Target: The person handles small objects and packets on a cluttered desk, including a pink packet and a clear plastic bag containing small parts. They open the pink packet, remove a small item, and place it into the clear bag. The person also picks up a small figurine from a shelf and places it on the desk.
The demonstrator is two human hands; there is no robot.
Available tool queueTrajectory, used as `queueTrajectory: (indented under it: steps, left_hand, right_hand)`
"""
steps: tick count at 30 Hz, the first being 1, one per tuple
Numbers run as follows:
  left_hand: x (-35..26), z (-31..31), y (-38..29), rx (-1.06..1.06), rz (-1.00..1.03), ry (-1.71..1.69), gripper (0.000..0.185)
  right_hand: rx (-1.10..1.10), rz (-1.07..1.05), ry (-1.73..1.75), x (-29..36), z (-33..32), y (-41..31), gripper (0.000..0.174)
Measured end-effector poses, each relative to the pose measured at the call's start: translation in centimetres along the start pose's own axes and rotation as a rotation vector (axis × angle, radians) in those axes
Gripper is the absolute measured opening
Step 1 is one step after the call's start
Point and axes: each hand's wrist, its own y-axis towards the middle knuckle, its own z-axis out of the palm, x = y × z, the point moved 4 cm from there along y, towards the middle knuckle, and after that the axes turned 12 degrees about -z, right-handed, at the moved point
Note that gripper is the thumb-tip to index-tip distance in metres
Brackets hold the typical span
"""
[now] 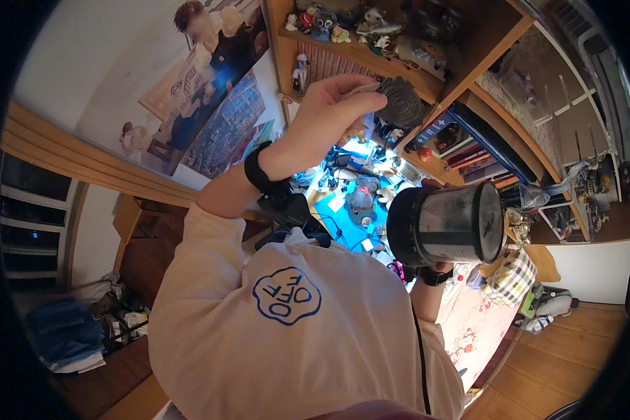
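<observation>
My left hand (328,118), with a black band at the wrist, is raised in front of the shelves. It pinches a dark, round, embossed plaque (400,102) with an uneven edge between thumb and fingers. Small golden shapes show just below this hand; whether it holds them too I cannot tell. My right hand (443,266) is mostly hidden behind a large cylindrical container (451,224) that it grips. The container lies sideways, with a black band at one end, a grey see-through wall and a dark round end face turned to the right.
A wooden shelf unit (354,50) with figurines and books stands close beyond my hands. Below them is a brightly lit desk with a blue mat (354,235), plush toys and cables. A bed with a floral cover (470,331) lies at the right, a checkered pillow (513,278) on it.
</observation>
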Motion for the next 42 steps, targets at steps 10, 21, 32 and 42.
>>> queueTrajectory:
  steps: [10, 21, 32, 42]
  left_hand:
    - [2.8, 2.1, -2.6, 0.021, -0.037, -0.120, 0.022]
    - [2.7, 1.7, -2.5, -0.022, 0.013, -0.085, 0.021]
    - [0.8, 1.8, -2.4, 0.073, 0.018, 0.239, 0.028]
    - [2.6, 5.9, -2.0, 0.157, 0.150, 0.446, 0.024]
  right_hand:
    - [-0.158, 0.036, -0.064, 1.6, -2.0, -3.0, 0.095]
    - [-0.153, -0.001, -0.017, 2.4, -1.8, -2.6, 0.095]
    - [-0.113, -0.007, 0.118, 3.1, -1.6, -2.2, 0.095]
    - [-0.487, 0.213, 0.134, 3.7, 4.5, -2.3, 0.042]
